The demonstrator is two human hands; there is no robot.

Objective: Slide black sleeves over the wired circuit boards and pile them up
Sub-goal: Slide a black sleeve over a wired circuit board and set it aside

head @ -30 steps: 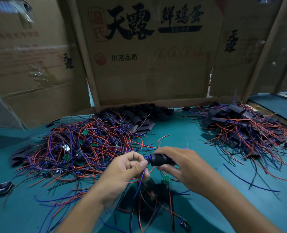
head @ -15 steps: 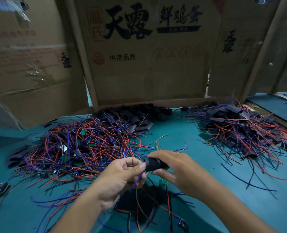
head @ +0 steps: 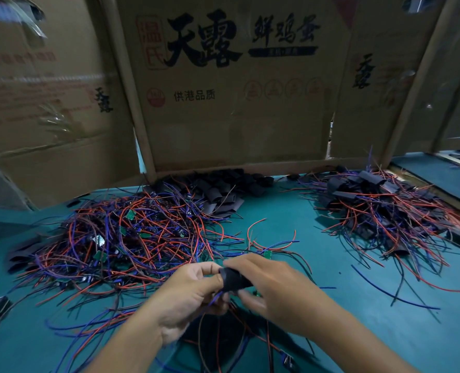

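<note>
- The cardboard wall (head: 231, 103) stands along the far edge of the teal desk (head: 371, 332), likely as a screen that keeps parts from sliding off the back.
- The tangle of unsleeved boards (head: 132, 238), red and blue wires with green boards showing, lies left of the hands, within easy reach as the supply.
- The finished pile (head: 385, 211) lies to the right of the hands and well apart from the supply, so done pieces do not mix with raw ones.
- The loose sleeves (head: 218, 189) are heaped at the foot of the cardboard wall.
- The right hand (head: 272, 289) curls thumb and fingers round the black sleeve (head: 234, 279), just above the desk, holding it steady.
- The left hand (head: 194, 294) pinches at the sleeve's left mouth, where thin wires (head: 218, 298) emerge, probably drawing the board through.
</note>
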